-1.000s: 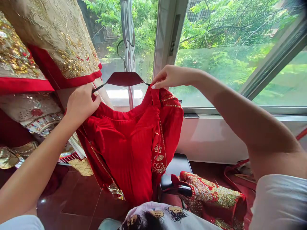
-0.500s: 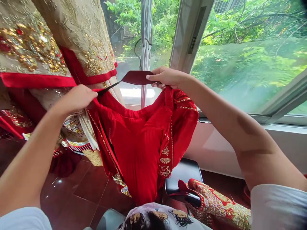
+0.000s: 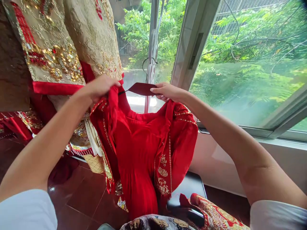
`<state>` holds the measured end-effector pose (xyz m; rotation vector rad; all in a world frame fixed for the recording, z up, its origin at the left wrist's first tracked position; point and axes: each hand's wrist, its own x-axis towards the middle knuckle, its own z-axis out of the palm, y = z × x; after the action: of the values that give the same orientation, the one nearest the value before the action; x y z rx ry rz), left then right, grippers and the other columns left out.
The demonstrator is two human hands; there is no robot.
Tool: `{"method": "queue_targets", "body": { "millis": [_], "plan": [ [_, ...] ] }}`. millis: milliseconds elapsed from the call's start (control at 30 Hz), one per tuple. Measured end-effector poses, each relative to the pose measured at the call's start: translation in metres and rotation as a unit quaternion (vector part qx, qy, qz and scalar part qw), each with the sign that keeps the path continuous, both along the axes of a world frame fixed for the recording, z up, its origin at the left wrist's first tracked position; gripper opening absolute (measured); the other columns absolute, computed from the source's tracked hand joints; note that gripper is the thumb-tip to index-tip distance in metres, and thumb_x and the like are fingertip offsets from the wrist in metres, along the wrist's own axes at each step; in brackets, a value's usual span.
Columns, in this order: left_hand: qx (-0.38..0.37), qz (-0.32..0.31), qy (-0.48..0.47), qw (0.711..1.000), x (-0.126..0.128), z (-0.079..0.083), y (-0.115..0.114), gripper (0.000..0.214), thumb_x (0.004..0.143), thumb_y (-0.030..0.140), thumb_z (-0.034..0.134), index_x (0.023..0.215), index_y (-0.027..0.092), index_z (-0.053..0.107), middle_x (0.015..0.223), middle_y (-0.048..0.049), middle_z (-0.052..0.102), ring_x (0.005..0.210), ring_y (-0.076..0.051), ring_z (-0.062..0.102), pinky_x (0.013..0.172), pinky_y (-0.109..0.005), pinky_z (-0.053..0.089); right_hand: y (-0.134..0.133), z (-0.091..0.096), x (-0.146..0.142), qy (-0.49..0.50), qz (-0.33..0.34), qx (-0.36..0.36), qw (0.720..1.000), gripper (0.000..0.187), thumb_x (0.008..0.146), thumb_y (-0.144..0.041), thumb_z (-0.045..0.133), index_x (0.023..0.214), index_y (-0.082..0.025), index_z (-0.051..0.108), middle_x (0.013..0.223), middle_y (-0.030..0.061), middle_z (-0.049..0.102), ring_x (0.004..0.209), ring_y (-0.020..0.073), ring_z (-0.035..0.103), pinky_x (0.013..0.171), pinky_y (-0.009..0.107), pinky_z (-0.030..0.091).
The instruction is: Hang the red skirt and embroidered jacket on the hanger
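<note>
1. The left hand (image 3: 102,86) has its fingers closed on the left shoulder of the red dress (image 3: 141,153).
2. The right hand (image 3: 165,92) pinches the dark red hanger (image 3: 141,88) (at its right end).
3. The dress hangs before the window (image 3: 240,80).

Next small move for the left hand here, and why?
Probably draw the red dress shoulder pinched in the left hand over the left end of the hanger: that thin end shows bare beside the hand, while the right hand grips its other end.

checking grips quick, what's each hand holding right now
Left hand: closed, pinching the red gold-embroidered fabric garment.
Right hand: closed on the dark red padded hanger.
</note>
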<state>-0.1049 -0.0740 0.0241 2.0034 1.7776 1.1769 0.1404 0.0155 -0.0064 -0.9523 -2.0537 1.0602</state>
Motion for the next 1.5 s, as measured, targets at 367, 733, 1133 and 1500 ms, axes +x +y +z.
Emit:
{"method": "queue_targets", "body": {
  "millis": [367,733,1133,1500],
  "plan": [
    [0.150,0.045,0.238,0.959,-0.026,-0.016,-0.013,0.041,0.084,0.048,0.048,0.089,0.013,0.068,0.085,-0.0083,0.069,0.075,-0.018,0.060,0.075,-0.030,0.046,0.007,-0.017,0.065,-0.069,0.031,0.190,0.979,0.044,0.081,-0.045,0.062,0.118,-0.021,0.065,0.110,0.0079,0.067,0.102,0.0206,0.060,0.095,0.039,0.048],
    [0.168,0.194,0.294,0.921,-0.009,-0.081,0.013,0.055,0.091,0.053,0.035,0.128,0.017,0.056,0.110,-0.0181,0.067,0.104,-0.035,0.061,0.088,-0.040,0.042,-0.006,-0.100,0.078,0.005,-0.231,0.396,0.888,0.040,0.090,-0.037,0.048,0.123,-0.020,0.063,0.112,0.0099,0.069,0.104,0.0270,0.063,0.092,0.042,0.047],
    [0.051,-0.073,0.031,0.996,-0.036,-0.036,0.022,0.034,0.083,0.038,0.065,0.100,0.009,0.072,0.085,-0.0029,0.072,0.077,-0.015,0.057,0.072,-0.025,0.046,-0.001,-0.095,0.091,0.021,-0.182,0.370,0.911,0.033,0.092,-0.039,0.041,0.089,-0.020,0.068,0.077,0.0016,0.064,0.072,0.0181,0.058,0.070,0.030,0.044],
    [0.268,-0.019,-0.178,0.947,-0.007,-0.080,0.049,0.037,0.082,0.043,0.052,0.054,0.019,0.050,0.053,0.0021,0.043,0.052,-0.011,0.034,0.052,-0.026,0.028,0.019,-0.012,0.086,0.039,-0.255,0.385,0.886,0.029,0.086,-0.033,0.054,0.061,-0.020,0.053,0.060,0.0002,0.041,0.062,0.0141,0.042,0.063,0.030,0.040]
  ]
}}
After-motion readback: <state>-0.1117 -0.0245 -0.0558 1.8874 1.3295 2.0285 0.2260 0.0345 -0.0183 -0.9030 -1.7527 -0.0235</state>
